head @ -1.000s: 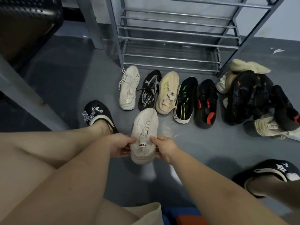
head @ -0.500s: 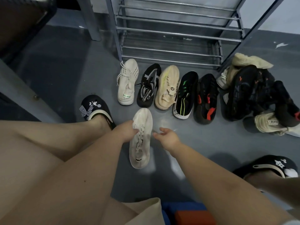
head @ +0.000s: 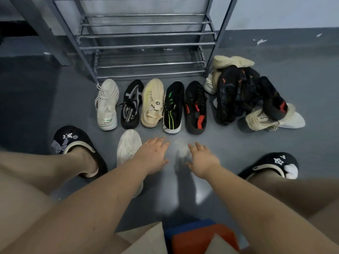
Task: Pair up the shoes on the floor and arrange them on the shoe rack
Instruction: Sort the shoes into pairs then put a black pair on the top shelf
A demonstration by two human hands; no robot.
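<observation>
A white knit shoe [head: 127, 147] lies on the grey floor, partly under my left forearm. My left hand [head: 153, 154] hovers just right of it, fingers spread, holding nothing. My right hand [head: 200, 160] is open too, over bare floor. Beyond them stands a row of single shoes: white laced [head: 107, 104], black-grey [head: 131, 104], beige [head: 153, 102], black with green stripes [head: 173, 107], black with red [head: 195, 107]. A heap of shoes [head: 242, 94] lies at the right. The metal shoe rack [head: 146, 44] stands behind with nothing on its bars.
My feet in black slippers rest at the left [head: 73, 143] and right [head: 271, 164]. A grey metal leg [head: 38, 28] slants at the upper left. A blue and orange stool [head: 198, 237] is beneath me.
Both hands set the white shoe down on the floor and let go. They have since moved forward and to the right, fingers spread.
</observation>
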